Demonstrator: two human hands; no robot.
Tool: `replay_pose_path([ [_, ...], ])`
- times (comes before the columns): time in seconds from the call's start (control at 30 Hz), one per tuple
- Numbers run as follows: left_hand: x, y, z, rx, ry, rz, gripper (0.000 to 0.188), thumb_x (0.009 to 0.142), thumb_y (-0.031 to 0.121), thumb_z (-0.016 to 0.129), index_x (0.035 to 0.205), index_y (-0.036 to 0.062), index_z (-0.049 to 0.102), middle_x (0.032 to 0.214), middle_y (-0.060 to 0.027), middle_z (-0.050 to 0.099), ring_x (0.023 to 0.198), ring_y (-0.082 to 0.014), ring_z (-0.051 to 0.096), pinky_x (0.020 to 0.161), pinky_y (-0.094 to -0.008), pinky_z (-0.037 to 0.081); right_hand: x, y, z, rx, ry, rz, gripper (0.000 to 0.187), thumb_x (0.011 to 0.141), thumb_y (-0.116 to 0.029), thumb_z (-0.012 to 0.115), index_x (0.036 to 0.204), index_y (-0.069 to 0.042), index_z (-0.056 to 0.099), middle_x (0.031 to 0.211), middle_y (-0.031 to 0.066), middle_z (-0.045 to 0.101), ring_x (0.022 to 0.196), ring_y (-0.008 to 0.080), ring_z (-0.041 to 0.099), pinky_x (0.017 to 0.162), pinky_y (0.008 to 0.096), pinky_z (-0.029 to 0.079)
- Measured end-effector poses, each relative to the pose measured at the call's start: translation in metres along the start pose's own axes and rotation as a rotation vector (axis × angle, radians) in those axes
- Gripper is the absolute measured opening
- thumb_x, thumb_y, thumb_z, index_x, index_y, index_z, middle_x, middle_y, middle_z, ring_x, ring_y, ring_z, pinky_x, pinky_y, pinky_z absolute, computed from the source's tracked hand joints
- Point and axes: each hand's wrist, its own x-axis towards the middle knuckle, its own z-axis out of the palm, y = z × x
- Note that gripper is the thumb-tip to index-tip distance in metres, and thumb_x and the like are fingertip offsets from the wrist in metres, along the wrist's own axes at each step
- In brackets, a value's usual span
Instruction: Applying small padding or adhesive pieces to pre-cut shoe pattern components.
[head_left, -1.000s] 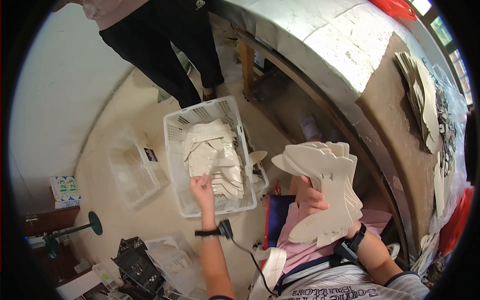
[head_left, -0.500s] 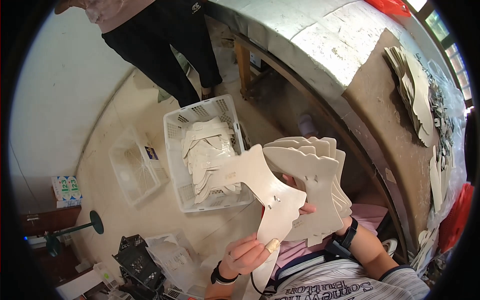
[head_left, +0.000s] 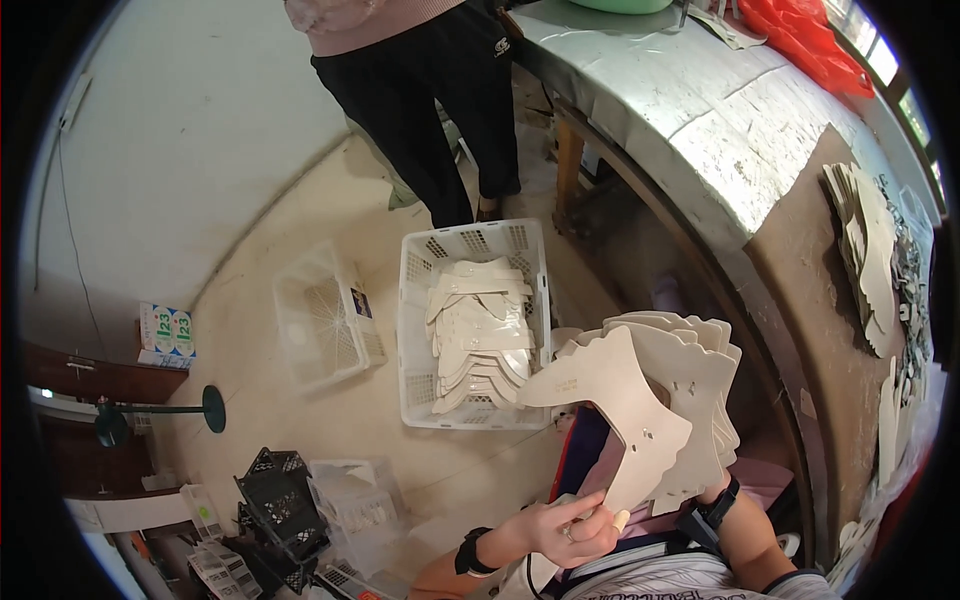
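Note:
My left hand (head_left: 568, 527) pinches the lower end of a pale beige cut piece (head_left: 612, 400), shaped like a boot panel, and holds it in front of a fanned stack of the same pieces (head_left: 690, 370). My right hand is mostly hidden behind that stack; only its wrist with a black band (head_left: 715, 505) shows, and it supports the stack from behind. Below and to the left, a white plastic basket (head_left: 417, 300) on the floor holds several more of these pieces (head_left: 478, 335).
A person in black trousers (head_left: 440, 110) stands beyond the basket. A second white basket (head_left: 320, 320) sits to its left, black crates (head_left: 280, 500) lower left. A long workbench (head_left: 720, 130) curves along the right with more cut pieces (head_left: 860, 250) on it.
My left hand left the basket with one cut piece, came back toward my lap, and now holds that piece against the front of the stack.

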Motion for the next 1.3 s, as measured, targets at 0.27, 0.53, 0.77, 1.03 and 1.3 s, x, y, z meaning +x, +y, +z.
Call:
replay_pose_path([
  [0.27, -0.083, -0.08, -0.013, -0.299, 0.558, -1.425, 0.029, 0.077, 0.014, 0.076, 0.089, 0.0023, 0.052, 0.082, -0.0093, 0.055, 0.069, -0.0204, 0.052, 0.064, -0.0296, 0.044, 0.005, -0.021, 0.005, -0.052, -0.016, -0.047, 0.07, 0.094, -0.054, 0.038, 0.142, -0.004, 0.038, 0.126, 0.0259, 0.057, 0.056, 0.0112, 0.039, 0.058, 0.0218, 0.034],
  [0.53, -0.133, -0.102, 0.009, -0.718, 0.049, -1.674, 0.098, 0.078, 0.036, 0.077, 0.144, -0.0086, 0.02, 0.147, -0.023, 0.032, 0.134, -0.0327, 0.034, 0.111, -0.0402, 0.029, 0.035, -0.013, -0.007, -0.496, 0.228, -0.169, 0.075, 0.09, -0.057, 0.053, 0.142, -0.007, 0.035, 0.134, 0.0132, 0.049, 0.116, 0.0236, 0.054, 0.095, 0.0355, 0.046],
  [0.77, -0.049, -0.069, 0.046, -1.393, 0.155, -1.749, 0.066, 0.086, 0.015, 0.069, 0.139, -0.0044, 0.035, 0.134, -0.0156, 0.048, 0.123, -0.0259, 0.048, 0.101, -0.0404, 0.042, 0.088, 0.005, 0.032, -1.442, 0.161, -0.234, 0.079, 0.086, -0.043, 0.068, 0.142, 0.0, 0.032, 0.135, 0.0222, 0.045, 0.125, 0.0285, 0.046, 0.103, 0.0363, 0.039],
  [1.03, -0.104, -0.166, 0.057, -1.466, 0.796, -1.865, 0.056, 0.093, 0.022, 0.061, 0.139, 0.0003, 0.038, 0.135, -0.0178, 0.05, 0.123, -0.0292, 0.05, 0.104, -0.0445, 0.042, -0.01, -0.055, 0.088, -1.593, 0.194, -0.218, 0.042, 0.092, -0.022, 0.063, 0.129, -0.006, 0.055, 0.126, 0.0107, 0.057, 0.107, 0.0175, 0.059, 0.085, 0.028, 0.05],
  [1.3, -0.066, -0.192, 0.068, -1.197, 0.349, -1.968, 0.065, 0.094, 0.035, 0.06, 0.143, 0.0051, 0.03, 0.147, -0.0153, 0.033, 0.134, -0.0303, 0.036, 0.111, -0.0486, 0.027, -0.169, -0.085, 0.077, -1.598, 0.229, -0.096, 0.04, 0.095, -0.027, 0.058, 0.127, -0.003, 0.056, 0.105, 0.0105, 0.068, 0.096, 0.0179, 0.064, 0.084, 0.0305, 0.05],
])
